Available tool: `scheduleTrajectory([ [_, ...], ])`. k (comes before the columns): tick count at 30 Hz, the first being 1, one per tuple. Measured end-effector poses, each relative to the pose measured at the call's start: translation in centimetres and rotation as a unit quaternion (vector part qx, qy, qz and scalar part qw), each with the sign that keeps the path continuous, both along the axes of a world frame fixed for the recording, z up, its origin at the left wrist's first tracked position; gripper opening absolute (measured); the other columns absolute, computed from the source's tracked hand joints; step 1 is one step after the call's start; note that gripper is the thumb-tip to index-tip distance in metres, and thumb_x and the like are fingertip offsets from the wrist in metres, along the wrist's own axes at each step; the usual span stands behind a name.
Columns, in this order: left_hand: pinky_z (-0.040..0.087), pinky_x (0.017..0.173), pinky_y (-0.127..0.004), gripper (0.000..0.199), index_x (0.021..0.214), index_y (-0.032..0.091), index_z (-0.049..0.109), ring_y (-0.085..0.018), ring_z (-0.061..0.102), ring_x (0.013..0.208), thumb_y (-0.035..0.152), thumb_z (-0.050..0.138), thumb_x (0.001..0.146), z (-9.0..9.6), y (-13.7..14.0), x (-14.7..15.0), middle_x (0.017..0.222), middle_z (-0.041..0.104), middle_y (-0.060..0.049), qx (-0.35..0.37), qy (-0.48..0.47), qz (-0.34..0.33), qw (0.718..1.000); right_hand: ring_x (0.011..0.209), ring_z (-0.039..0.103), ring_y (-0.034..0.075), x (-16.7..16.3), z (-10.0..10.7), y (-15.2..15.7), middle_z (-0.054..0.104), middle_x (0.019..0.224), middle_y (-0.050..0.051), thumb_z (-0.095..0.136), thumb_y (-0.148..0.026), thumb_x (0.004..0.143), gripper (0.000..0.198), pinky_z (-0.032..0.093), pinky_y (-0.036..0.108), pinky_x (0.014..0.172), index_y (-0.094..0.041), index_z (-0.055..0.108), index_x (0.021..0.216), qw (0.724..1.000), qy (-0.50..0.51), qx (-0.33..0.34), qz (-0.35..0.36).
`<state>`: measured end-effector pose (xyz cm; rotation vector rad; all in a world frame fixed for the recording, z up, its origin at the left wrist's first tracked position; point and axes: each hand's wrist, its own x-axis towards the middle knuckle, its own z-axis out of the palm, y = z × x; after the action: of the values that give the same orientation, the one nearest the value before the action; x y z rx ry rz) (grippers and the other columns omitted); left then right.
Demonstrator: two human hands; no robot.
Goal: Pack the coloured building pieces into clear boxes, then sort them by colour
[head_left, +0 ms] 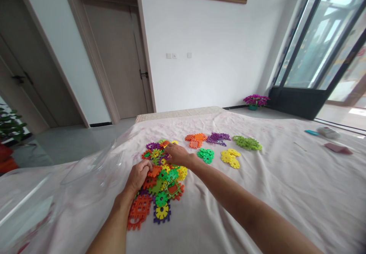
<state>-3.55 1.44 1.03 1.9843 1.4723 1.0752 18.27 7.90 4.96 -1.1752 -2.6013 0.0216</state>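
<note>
A mixed pile of flat, notched plastic building pieces (156,187) lies on the cloth in front of me, in orange, green, yellow and purple, some square and some round. At its left side, the curled fingers of my left hand (139,176) are closed on the edge of an orange square piece (154,171). My right hand (179,155) reaches over the far part of the pile. Its thumb and fingers look apart, touching purple and yellow pieces; the fingertips are partly hidden among them.
Beyond the pile sit sorted groups: orange squares (196,139), purple pieces (218,138), light green pieces (247,142), green discs (206,155) and yellow discs (230,158). A clear plastic container (85,170) stands left. A blue item (311,132) and a pink item (338,148) lie far right.
</note>
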Motion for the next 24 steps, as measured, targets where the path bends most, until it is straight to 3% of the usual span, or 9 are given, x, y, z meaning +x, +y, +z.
scheduleTrajectory([
  [3,0.046,0.086,-0.028,0.017,0.062,0.023,0.053,-0.019,0.064,0.092,0.021,0.039,0.072,-0.1,0.1,0.0,0.090,0.071,0.001,-0.001,-0.004,0.000,1.000,0.091,0.057,0.019,1.2,-0.5,0.1,0.063,0.096,0.006,0.079,-0.030,0.068,0.032,0.044,0.026,0.070,-0.019,0.064,0.094,0.998,0.069,0.001,-0.014],
  [8,0.045,0.086,-0.029,0.016,0.063,0.023,0.053,-0.019,0.064,0.092,0.021,0.040,0.073,-0.3,0.1,0.0,0.087,0.070,0.001,0.000,-0.004,0.001,1.000,0.073,0.058,0.013,4.0,-1.2,0.1,0.064,0.079,0.001,0.073,-0.025,0.075,0.012,0.043,0.022,0.066,-0.018,0.064,0.079,0.972,0.229,-0.023,-0.039],
  [12,0.045,0.086,-0.029,0.017,0.064,0.023,0.054,-0.019,0.064,0.094,0.020,0.040,0.074,-0.5,0.2,-0.1,0.091,0.071,0.000,0.001,-0.007,0.000,1.000,0.078,0.063,0.015,6.5,-2.4,0.2,0.068,0.087,0.003,0.069,-0.023,0.074,0.009,0.048,0.026,0.071,-0.018,0.064,0.080,0.935,0.349,-0.024,-0.056],
  [15,0.045,0.087,-0.030,0.017,0.064,0.023,0.054,-0.019,0.064,0.094,0.020,0.040,0.074,-0.6,0.3,-0.1,0.093,0.071,0.000,-0.003,-0.003,0.002,1.000,0.084,0.064,0.018,8.6,-3.5,0.4,0.069,0.093,0.006,0.067,-0.024,0.074,0.009,0.051,0.031,0.075,-0.018,0.063,0.080,0.905,0.411,0.006,-0.111],
  [19,0.045,0.087,-0.030,0.017,0.064,0.022,0.053,-0.019,0.065,0.094,0.021,0.040,0.074,-0.6,0.3,-0.1,0.094,0.072,0.000,-0.005,0.004,0.005,1.000,0.084,0.063,0.019,12.2,-4.4,1.1,0.069,0.092,0.006,0.062,-0.026,0.075,0.010,0.051,0.033,0.080,-0.019,0.064,0.082,0.878,0.420,0.071,-0.221],
  [24,0.045,0.088,-0.030,0.015,0.065,0.022,0.052,-0.020,0.065,0.095,0.022,0.040,0.074,-0.6,0.3,0.0,0.096,0.072,-0.001,-0.005,0.005,0.006,1.000,0.114,0.055,0.024,17.1,-4.5,1.6,0.061,0.120,0.013,0.056,-0.021,0.076,0.033,0.043,0.038,0.098,-0.016,0.064,0.107,0.856,0.366,0.155,-0.332],
])
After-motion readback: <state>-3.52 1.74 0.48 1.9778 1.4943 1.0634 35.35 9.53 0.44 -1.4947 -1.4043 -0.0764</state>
